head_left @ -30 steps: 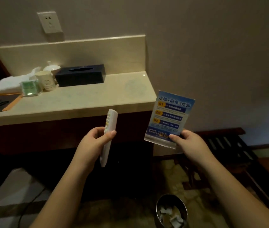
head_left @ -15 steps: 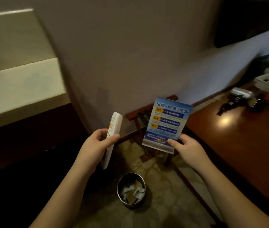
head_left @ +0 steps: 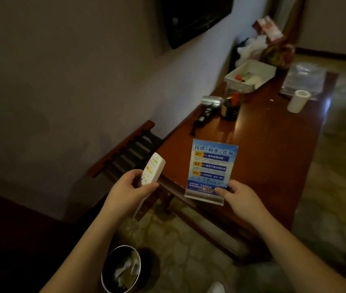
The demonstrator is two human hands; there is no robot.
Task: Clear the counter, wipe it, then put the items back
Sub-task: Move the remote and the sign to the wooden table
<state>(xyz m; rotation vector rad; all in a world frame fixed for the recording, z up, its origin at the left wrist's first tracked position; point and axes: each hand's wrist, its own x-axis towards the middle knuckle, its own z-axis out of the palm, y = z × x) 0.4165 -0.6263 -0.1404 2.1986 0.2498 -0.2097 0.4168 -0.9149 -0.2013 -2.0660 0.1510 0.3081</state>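
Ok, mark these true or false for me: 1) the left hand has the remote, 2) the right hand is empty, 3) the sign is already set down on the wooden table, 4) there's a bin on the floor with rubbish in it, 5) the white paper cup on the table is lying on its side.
1) True: the left hand grips the white remote.
2) False: the right hand pinches the blue sign at its clear base.
3) False: the sign is held upright in the air over the near end of the wooden table.
4) True: the round bin on the floor holds crumpled paper.
5) False: the paper cup stands upright.
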